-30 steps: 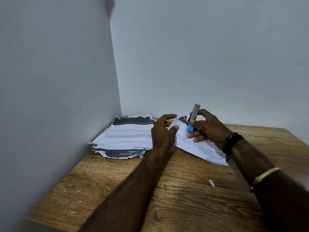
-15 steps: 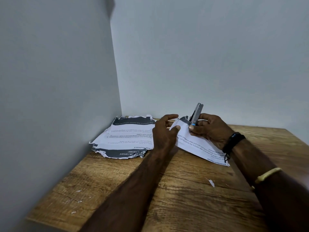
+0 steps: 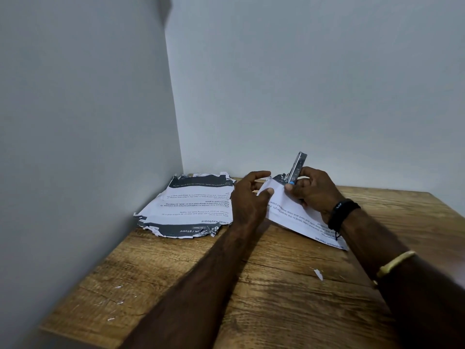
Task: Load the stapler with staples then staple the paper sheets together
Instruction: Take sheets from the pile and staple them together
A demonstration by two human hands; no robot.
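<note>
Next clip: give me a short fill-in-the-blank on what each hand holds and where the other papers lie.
1. The right hand holds the ____.
2. The left hand pinches a ____ sheet.
3. The torn paper stack lies in the table's far-____ corner.

Missing words: stapler; paper; left

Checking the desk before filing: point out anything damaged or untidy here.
The paper stack in the wall corner has ragged, torn edges. Small paper scraps litter the wooden table, with more near its left front edge.
</note>
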